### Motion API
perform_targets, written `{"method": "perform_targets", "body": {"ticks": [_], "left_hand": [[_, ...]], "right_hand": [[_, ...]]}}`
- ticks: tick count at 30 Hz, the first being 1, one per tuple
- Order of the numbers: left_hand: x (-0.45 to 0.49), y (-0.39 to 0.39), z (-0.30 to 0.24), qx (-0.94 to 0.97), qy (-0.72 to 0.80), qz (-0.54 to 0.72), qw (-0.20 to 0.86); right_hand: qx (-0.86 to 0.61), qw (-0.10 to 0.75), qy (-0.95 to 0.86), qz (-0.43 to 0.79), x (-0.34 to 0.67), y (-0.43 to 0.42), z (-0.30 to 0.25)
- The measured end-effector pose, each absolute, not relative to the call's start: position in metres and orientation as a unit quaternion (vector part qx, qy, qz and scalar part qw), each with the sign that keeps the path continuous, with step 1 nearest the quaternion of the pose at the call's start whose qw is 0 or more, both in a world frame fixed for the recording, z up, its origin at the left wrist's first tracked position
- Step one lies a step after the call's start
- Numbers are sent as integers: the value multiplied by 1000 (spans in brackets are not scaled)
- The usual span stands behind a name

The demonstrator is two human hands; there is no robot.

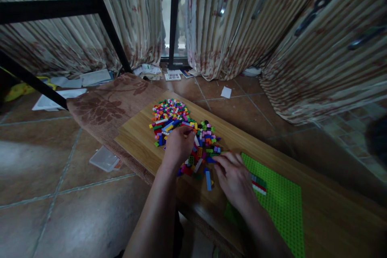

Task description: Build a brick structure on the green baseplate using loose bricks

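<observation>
A heap of small coloured bricks (177, 119) lies on a wooden board (142, 137). My left hand (179, 144) rests on the near side of the heap with its fingers curled down into the bricks; what they pinch, if anything, is hidden. My right hand (234, 179) lies at the heap's right edge, fingers bent toward the bricks, overlapping the left end of a green studded baseplate (281, 201). A short stack of red, white and green bricks (259, 184) sits on the baseplate by my right hand. A blue long brick (208, 179) lies loose between my hands.
The board rests on a brown patterned cloth (102, 105) over a low surface. Tiled floor (60, 177) lies to the left with a clear plastic lid (104, 159). Striped curtains (242, 28), papers (93, 76) and a black metal frame (102, 12) stand behind.
</observation>
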State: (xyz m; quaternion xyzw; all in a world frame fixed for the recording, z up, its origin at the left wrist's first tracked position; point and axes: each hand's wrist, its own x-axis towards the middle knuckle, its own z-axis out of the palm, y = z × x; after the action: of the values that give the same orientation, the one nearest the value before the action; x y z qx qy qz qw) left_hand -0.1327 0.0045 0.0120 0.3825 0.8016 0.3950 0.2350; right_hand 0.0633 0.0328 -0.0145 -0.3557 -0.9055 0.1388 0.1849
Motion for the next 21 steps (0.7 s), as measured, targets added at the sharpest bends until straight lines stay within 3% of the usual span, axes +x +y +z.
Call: {"method": "perform_targets", "body": {"ticks": [9, 15, 21], "left_hand": [[-131, 5, 14, 381, 797, 402, 240], [-134, 7, 11, 383, 758, 457, 263], [-109, 15, 9, 417, 697, 498, 303]], "right_hand": [[-379, 156, -902, 138, 46, 32, -16], [-439, 284, -821, 228, 78, 18, -2], [-643, 383, -621, 233, 154, 15, -1]]}}
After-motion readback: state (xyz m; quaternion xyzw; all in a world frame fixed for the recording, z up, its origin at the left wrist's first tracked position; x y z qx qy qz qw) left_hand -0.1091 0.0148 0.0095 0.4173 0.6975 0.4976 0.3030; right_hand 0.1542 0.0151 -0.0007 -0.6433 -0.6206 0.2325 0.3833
